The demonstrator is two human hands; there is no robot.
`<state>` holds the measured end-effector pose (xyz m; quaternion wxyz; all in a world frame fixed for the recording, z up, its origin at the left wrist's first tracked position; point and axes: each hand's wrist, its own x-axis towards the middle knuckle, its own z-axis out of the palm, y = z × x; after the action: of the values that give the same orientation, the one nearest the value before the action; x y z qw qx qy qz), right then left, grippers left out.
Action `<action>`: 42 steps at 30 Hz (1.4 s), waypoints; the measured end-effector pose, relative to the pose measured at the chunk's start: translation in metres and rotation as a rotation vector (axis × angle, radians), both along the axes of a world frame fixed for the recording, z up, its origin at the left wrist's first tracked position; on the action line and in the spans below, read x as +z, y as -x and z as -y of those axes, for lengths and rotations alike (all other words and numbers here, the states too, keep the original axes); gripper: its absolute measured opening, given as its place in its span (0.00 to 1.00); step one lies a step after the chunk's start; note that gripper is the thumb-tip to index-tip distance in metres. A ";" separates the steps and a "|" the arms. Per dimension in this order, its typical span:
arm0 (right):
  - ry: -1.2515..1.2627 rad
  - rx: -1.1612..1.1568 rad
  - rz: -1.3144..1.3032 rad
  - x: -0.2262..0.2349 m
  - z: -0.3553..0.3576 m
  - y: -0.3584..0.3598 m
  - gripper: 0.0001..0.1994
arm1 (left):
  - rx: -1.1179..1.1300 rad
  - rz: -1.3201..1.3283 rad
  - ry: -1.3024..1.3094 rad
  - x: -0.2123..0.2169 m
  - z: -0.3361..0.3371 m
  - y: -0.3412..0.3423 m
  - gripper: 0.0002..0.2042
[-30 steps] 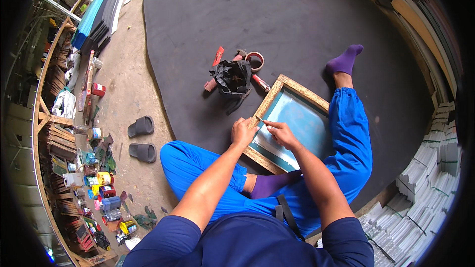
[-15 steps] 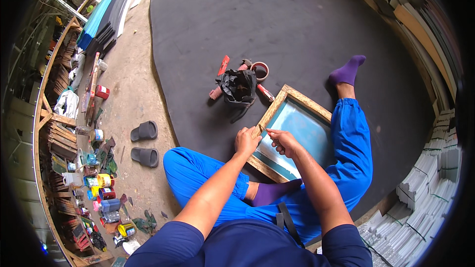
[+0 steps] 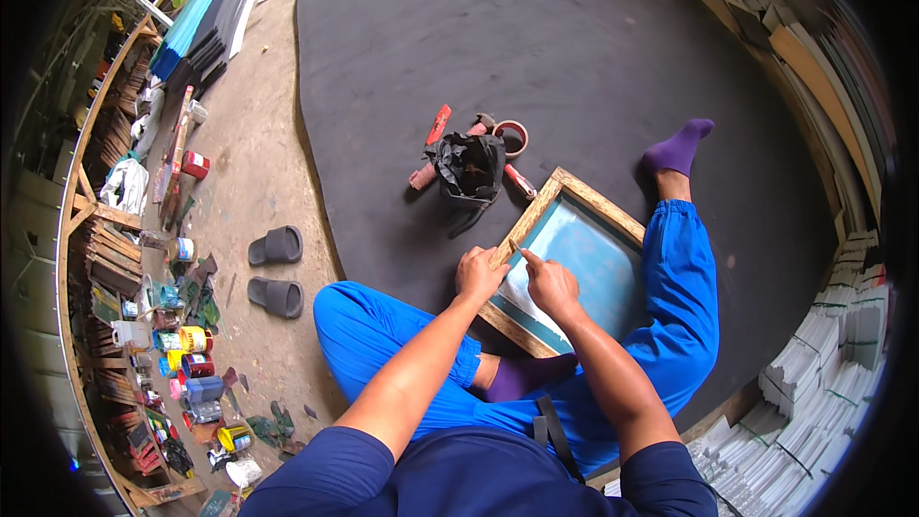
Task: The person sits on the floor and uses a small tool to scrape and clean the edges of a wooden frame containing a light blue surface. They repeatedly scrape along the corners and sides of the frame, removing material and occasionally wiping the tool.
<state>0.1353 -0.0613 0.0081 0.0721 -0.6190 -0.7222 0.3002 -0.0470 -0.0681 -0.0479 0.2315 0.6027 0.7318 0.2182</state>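
A wooden-framed screen (image 3: 601, 207) with blue-tinted mesh lies tilted in front of me, between my bent legs. My left hand (image 3: 478, 274) is closed around the left rail of the frame, near its middle. A small brown strip (image 3: 515, 246) stands up from that rail beside my left fingertips; whether they pinch it I cannot make out. My right hand (image 3: 552, 285) is over the mesh with its index finger stretched toward the strip and the inner edge of the rail. Its other fingers look bent and are partly hidden; nothing shows in them.
A black plastic bag in a container (image 3: 471, 170), a tape roll (image 3: 511, 138) and red-handled tools (image 3: 520, 182) sit beyond the frame on a dark mat (image 3: 402, 57). Slippers (image 3: 276, 298) and several paint cans (image 3: 197, 339) are at left. Stacked white sheets (image 3: 814, 393) stand at right.
My right hand has turned from a pinch near the rail to a stretched index finger, back down. My left hand stays on the rail.
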 end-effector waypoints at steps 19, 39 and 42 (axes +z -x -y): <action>0.094 -0.007 0.098 0.006 0.002 0.018 0.21 | -0.010 0.002 0.067 0.005 0.003 -0.001 0.24; 1.083 -0.588 -1.140 -0.019 -0.027 -0.020 0.17 | -0.031 0.011 0.101 0.014 -0.001 0.001 0.24; 0.558 -0.309 -0.628 -0.020 -0.018 -0.014 0.17 | -0.032 0.028 0.089 0.008 -0.002 0.004 0.25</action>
<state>0.1497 -0.0436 -0.0121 0.1622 -0.5941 -0.4556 0.6427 -0.0511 -0.0658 -0.0394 0.2718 0.6003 0.7277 0.1903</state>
